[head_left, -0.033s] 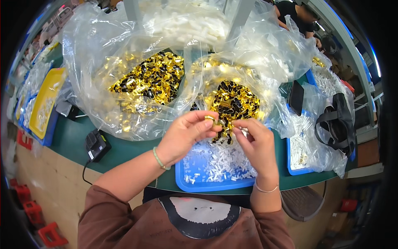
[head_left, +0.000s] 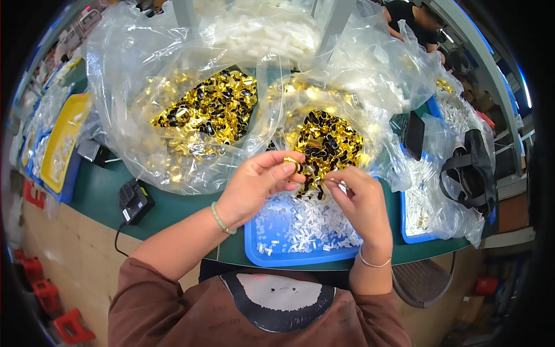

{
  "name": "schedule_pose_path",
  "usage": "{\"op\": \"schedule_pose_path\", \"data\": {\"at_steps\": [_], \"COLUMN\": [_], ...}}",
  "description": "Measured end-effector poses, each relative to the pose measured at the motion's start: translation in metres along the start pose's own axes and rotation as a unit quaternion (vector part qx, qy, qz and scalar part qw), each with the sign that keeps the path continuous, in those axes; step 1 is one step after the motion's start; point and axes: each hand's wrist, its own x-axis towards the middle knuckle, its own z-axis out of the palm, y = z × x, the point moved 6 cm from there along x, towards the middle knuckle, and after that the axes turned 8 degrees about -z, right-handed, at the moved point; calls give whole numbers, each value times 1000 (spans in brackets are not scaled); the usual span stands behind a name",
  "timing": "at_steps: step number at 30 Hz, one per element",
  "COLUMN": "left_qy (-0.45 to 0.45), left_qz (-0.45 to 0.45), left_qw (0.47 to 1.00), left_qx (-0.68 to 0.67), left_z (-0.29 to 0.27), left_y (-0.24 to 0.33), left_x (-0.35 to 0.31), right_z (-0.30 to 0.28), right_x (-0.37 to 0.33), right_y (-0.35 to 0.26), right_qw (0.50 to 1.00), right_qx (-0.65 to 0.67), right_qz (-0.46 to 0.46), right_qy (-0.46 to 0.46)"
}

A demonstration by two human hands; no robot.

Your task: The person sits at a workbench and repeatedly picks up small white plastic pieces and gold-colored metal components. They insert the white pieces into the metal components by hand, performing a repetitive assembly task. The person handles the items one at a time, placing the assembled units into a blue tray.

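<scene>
My left hand pinches a small shiny gold piece between thumb and forefinger. Just to its right, my right hand has thumb and fingertips pressed together; whatever sits in them is too small to make out. Both hands hover over the far edge of a blue tray, which holds many small white plastic pieces. Beyond the fingers, an open clear bag spills gold and black pieces toward the tray.
A larger clear bag of gold and black parts lies left, with bagged white parts behind. Left stand a black adapter and yellow tray; right, another blue tray, a black bag and a person.
My hands have drawn slightly apart: the left shifted a little left with the gold piece, the right slightly right and down.
</scene>
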Motion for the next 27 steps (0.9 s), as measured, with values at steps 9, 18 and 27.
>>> {"op": "schedule_pose_path", "data": {"at_steps": [9, 18, 27], "left_qy": [-9, -36, -44], "left_qz": [-34, -27, -31], "left_qw": [999, 999, 998], "left_qx": [20, -2, -42], "left_z": [-2, -6, 1], "left_y": [-4, -5, -1], "left_x": [4, 6, 5], "right_z": [20, 23, 26], "right_x": [-13, -11, -10], "right_y": [7, 11, 1], "right_qw": [988, 989, 988], "right_qx": [-71, -89, -45], "right_qz": [27, -8, -12], "right_qy": [-136, -121, -145]}}
